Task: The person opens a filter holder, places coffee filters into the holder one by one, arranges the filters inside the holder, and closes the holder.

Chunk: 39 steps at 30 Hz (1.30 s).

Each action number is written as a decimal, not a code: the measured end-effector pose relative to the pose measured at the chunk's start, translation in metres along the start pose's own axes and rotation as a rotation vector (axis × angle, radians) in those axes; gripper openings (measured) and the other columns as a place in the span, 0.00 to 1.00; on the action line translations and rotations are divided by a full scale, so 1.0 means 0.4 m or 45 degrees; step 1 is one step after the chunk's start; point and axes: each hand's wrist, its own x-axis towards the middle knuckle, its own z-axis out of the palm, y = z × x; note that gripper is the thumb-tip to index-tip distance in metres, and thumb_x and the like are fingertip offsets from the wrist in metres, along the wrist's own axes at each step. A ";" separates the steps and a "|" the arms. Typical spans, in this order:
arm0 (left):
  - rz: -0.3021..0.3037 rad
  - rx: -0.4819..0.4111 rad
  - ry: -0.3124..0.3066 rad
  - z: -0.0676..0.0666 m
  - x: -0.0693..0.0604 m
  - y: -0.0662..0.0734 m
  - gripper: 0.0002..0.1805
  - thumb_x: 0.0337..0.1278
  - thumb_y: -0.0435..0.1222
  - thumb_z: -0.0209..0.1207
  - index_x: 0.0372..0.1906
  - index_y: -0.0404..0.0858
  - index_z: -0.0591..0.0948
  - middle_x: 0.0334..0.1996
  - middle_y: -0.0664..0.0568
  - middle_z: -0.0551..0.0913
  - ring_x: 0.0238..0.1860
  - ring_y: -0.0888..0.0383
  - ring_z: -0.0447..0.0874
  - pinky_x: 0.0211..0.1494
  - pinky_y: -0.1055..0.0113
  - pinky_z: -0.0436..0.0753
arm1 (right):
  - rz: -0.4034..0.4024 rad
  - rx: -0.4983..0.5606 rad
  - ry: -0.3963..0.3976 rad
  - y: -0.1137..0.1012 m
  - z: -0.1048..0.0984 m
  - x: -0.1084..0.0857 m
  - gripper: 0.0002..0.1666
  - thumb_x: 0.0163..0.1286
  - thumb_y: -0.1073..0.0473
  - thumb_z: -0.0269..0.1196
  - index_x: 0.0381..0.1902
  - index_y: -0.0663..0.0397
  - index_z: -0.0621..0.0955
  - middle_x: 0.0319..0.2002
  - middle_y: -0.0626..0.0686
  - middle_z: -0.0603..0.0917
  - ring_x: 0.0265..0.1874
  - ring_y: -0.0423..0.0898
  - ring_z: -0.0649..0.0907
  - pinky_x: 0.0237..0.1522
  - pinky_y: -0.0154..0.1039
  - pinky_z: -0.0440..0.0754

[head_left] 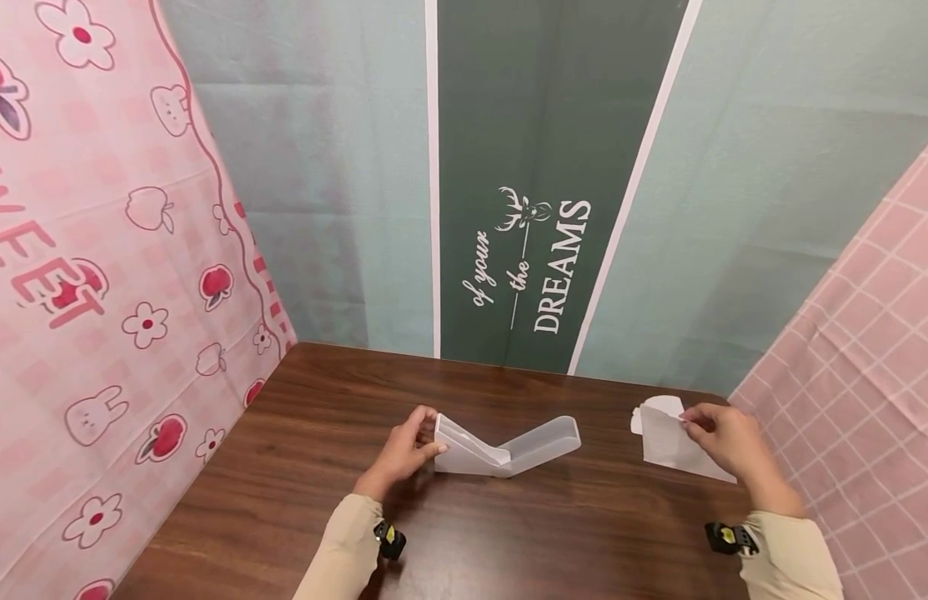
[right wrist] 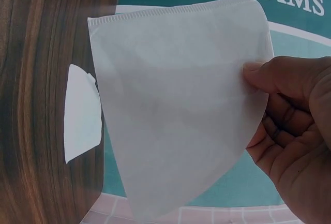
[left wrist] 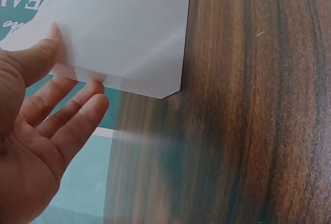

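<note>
On the table, my left hand (head_left: pixel 403 452) grips the left end of a translucent white plastic case (head_left: pixel 464 457), thumb on the near side and fingers behind. Its hinged lid (head_left: pixel 542 446) stands folded out to the right. In the left wrist view the case wall (left wrist: pixel 139 38) looks finely ribbed, with a cut corner. My right hand (head_left: pixel 726 437) pinches a white paper coffee filter (right wrist: pixel 176 94) by its side, thumb in front. A crimped seam runs along one edge of the filter. Beyond it, more white filter paper (right wrist: pixel 83 115) lies on the table.
The brown wooden table (head_left: pixel 283 492) ends at a green cloth backdrop (head_left: pixel 509 125) with white lettering. Pink patterned cloth (head_left: pixel 126 250) hangs at the left, and pink checked cloth (head_left: pixel 869 358) at the right.
</note>
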 end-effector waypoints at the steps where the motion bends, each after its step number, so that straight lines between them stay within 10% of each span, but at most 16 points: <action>1: 0.000 0.000 -0.001 0.000 0.000 0.001 0.19 0.53 0.32 0.63 0.47 0.41 0.68 0.41 0.49 0.80 0.36 0.56 0.81 0.39 0.63 0.79 | 0.005 0.004 0.000 -0.001 0.000 0.000 0.06 0.50 0.70 0.68 0.24 0.57 0.82 0.19 0.47 0.80 0.19 0.36 0.72 0.20 0.39 0.69; 18: -0.048 -0.068 0.016 -0.003 0.001 0.015 0.20 0.52 0.32 0.65 0.48 0.38 0.69 0.44 0.44 0.80 0.40 0.52 0.81 0.43 0.59 0.80 | -0.002 0.048 0.077 -0.067 -0.010 0.011 0.05 0.52 0.70 0.68 0.27 0.57 0.83 0.22 0.49 0.80 0.20 0.37 0.72 0.21 0.37 0.69; 29: -0.023 -0.150 0.032 -0.024 -0.013 0.115 0.21 0.55 0.28 0.61 0.51 0.28 0.67 0.45 0.34 0.78 0.44 0.41 0.78 0.47 0.47 0.76 | -0.022 0.060 0.138 -0.100 0.003 0.024 0.06 0.51 0.70 0.68 0.26 0.58 0.83 0.21 0.48 0.81 0.20 0.35 0.73 0.20 0.34 0.70; 39: -0.058 -0.059 0.121 0.006 0.003 0.019 0.14 0.66 0.37 0.52 0.53 0.37 0.70 0.44 0.47 0.79 0.43 0.53 0.78 0.45 0.58 0.76 | -0.083 0.095 0.181 -0.130 0.005 0.039 0.07 0.51 0.72 0.68 0.28 0.57 0.83 0.22 0.48 0.81 0.20 0.35 0.73 0.21 0.29 0.68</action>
